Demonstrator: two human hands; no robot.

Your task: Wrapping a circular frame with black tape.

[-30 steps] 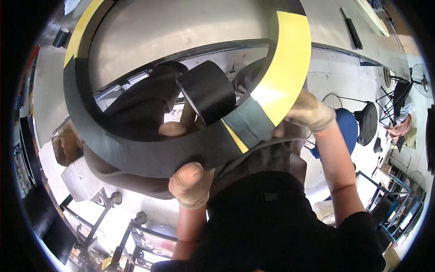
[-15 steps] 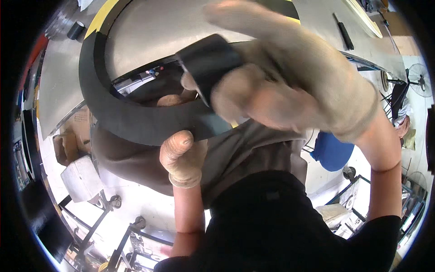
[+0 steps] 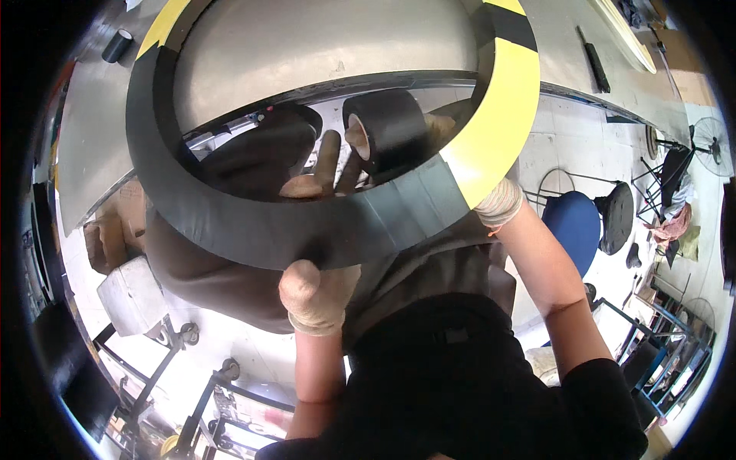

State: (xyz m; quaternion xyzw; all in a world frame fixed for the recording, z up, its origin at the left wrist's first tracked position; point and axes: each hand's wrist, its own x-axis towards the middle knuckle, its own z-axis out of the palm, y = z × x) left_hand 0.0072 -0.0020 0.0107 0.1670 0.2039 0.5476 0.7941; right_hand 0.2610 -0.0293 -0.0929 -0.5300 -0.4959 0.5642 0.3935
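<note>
A large ring (image 3: 245, 226), banded in black and yellow, lies partly over the table edge and reaches above my lap. My left hand (image 3: 318, 295), in a pale knit glove, grips its near side. The thumb is at the near edge and the fingers curl up inside the opening. My gloved right hand (image 3: 498, 203) goes beneath the ring at the right and holds a wide roll of black tape (image 3: 399, 130) within the opening; a fingertip shows at the roll's core. The ring hides most of that hand. Glossy tape layers (image 3: 410, 203) lie beside the yellow band.
The metal table (image 3: 330, 46) spans the far side. On it are a smaller black roll (image 3: 117, 46) at left and a black-handled tool (image 3: 595, 67) at right. A blue stool (image 3: 571, 226), a fan (image 3: 713, 146) and wheeled frames (image 3: 146, 360) stand around me.
My right hand has moved from above the ring to beneath it, carrying the tape roll into the opening. The ring's yellow right side now shows. My left hand keeps its grip.
</note>
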